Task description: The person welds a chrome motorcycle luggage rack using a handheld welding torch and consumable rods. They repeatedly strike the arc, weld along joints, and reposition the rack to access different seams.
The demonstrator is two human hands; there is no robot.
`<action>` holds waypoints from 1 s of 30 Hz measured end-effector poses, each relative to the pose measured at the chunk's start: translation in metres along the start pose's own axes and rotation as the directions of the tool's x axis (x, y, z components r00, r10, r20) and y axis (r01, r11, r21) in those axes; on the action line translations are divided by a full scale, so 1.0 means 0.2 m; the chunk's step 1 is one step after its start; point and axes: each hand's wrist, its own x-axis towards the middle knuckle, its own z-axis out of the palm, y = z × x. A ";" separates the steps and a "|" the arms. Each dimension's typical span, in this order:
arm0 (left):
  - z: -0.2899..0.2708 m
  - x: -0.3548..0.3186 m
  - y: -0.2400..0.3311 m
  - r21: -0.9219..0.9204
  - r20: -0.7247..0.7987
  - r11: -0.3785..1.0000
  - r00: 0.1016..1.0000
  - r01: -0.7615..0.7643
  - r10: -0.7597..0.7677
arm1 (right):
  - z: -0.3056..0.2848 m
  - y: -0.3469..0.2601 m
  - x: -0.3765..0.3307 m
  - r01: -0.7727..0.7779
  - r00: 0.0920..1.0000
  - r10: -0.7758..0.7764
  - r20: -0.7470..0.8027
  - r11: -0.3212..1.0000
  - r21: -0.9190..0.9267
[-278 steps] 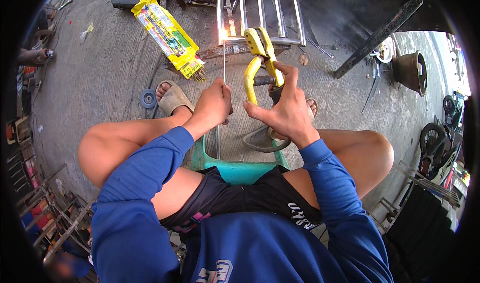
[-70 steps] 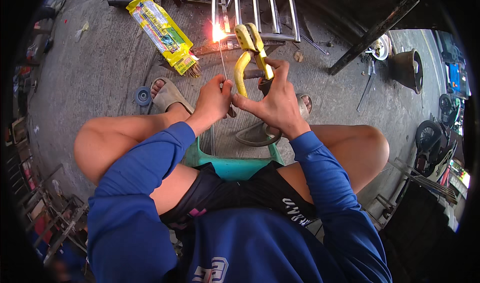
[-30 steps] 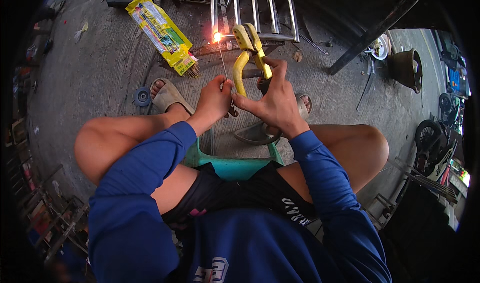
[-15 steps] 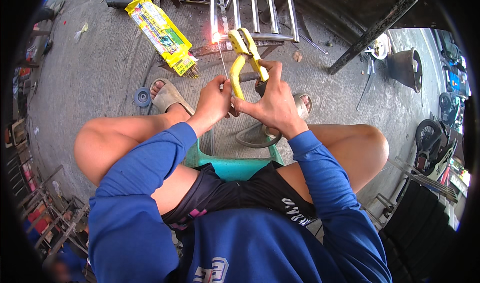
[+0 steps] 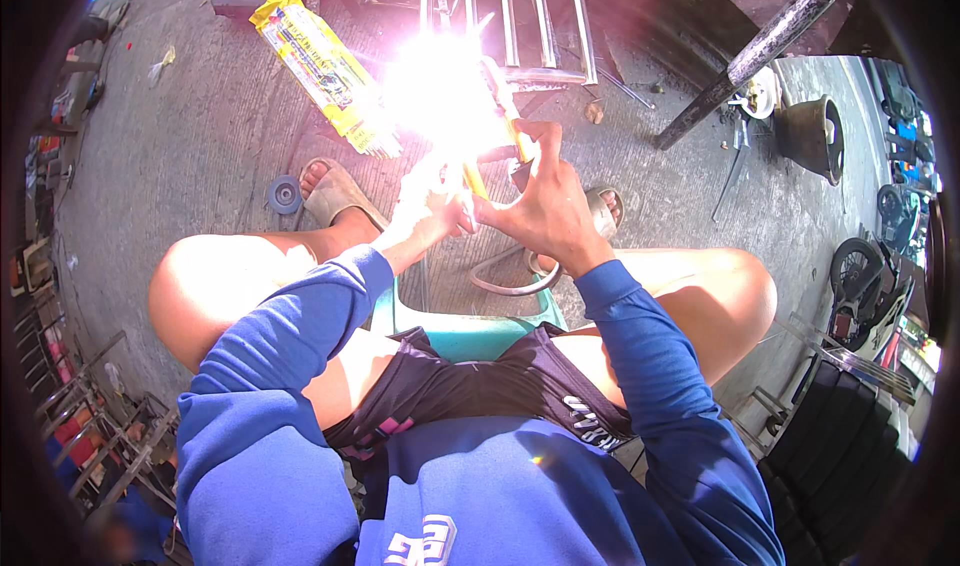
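Note:
My right hand (image 5: 550,206) is wrapped round a yellow welding electrode holder (image 5: 524,142), thumb on its near lever. Close beside it, my left hand (image 5: 428,211) is closed, fingertips pinching a thin welding rod, now lost in the glare. A blinding white arc (image 5: 440,86) burns ahead of both hands. It hides the holder's jaws and the left corner of a chrome tube frame (image 5: 548,74), whose bars stretch away from me.
A yellow packet of welding rods (image 5: 310,61) lies left of the arc. A grey disc (image 5: 285,194) sits by my left foot. A dark metal leg (image 5: 745,66) slants at the right, near a bucket-like container (image 5: 808,138). A cable (image 5: 490,278) loops before the green stool (image 5: 465,336).
The small red-orange glow at the frame's corner has flared into a large white arc, washing out the rod and most of the holder. My hands have hardly moved.

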 end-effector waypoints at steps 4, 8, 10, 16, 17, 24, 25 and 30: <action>0.00 0.03 0.01 0.143 -0.044 0.989 0.999 0.026 -0.020 | 0.00 0.00 0.00 -0.021 1.000 0.020 -0.010 0.996 -0.086; 0.00 0.03 0.02 0.098 -0.031 0.994 0.999 0.046 -0.043 | -0.01 0.00 0.00 -0.015 1.000 0.015 -0.006 0.999 -0.043; -0.01 0.02 0.01 0.073 -0.020 0.996 0.998 0.054 -0.052 | -0.01 0.00 0.00 -0.031 1.000 0.031 -0.001 0.998 -0.059; 0.00 0.02 -0.05 0.160 0.066 0.987 0.997 0.031 -0.042 | 0.01 0.00 0.01 -0.018 1.000 0.018 -0.013 1.000 0.005; -0.01 0.01 -0.05 0.147 0.064 0.986 0.996 -0.072 0.063 | 0.01 0.00 0.01 0.057 0.996 -0.054 -0.077 0.998 0.034; 0.07 -0.07 0.01 0.063 0.067 0.998 0.998 0.003 -0.008 | -0.02 0.00 0.00 -0.002 0.998 0.001 -0.070 1.000 -0.023; 0.06 -0.08 0.01 0.070 0.074 0.997 0.997 0.014 -0.019 | -0.02 0.00 -0.01 -0.010 0.998 0.008 -0.061 0.999 -0.031; 0.05 -0.06 0.04 0.048 0.076 0.999 0.997 0.015 -0.019 | -0.01 -0.02 -0.01 -0.048 0.999 0.047 -0.025 0.998 -0.040</action>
